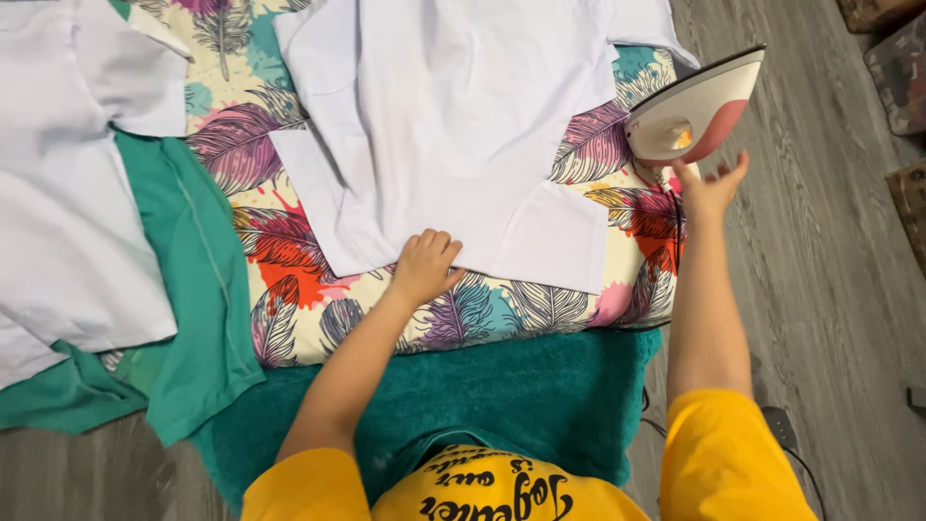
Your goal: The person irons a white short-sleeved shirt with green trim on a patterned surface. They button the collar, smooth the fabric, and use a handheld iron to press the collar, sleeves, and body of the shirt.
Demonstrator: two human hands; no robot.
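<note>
Colourful feather-print ironing board (289, 318) carries white cotton shirt (453, 135). Left hand (424, 265) rests flat on shirt hem, fingers loosely curled. Right hand (712, 188), fingers spread wide & holding nothing, just below white-pink upright iron (694, 111).

White shirt (453, 125), feather-patterned multicolour cover (463, 309), teal towel (521, 396), white-and-pink iron (694, 111).

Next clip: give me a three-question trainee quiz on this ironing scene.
1. True or false: the left hand rests on the white shirt's hem.
2. The iron stands: A) flat on the shirt B) upright on its heel at the board's right end C) on the floor.
3. Which hand is nearest the iron?

Key: 1 true. 2 B. 3 The right hand, open just below it, not gripping.
</note>
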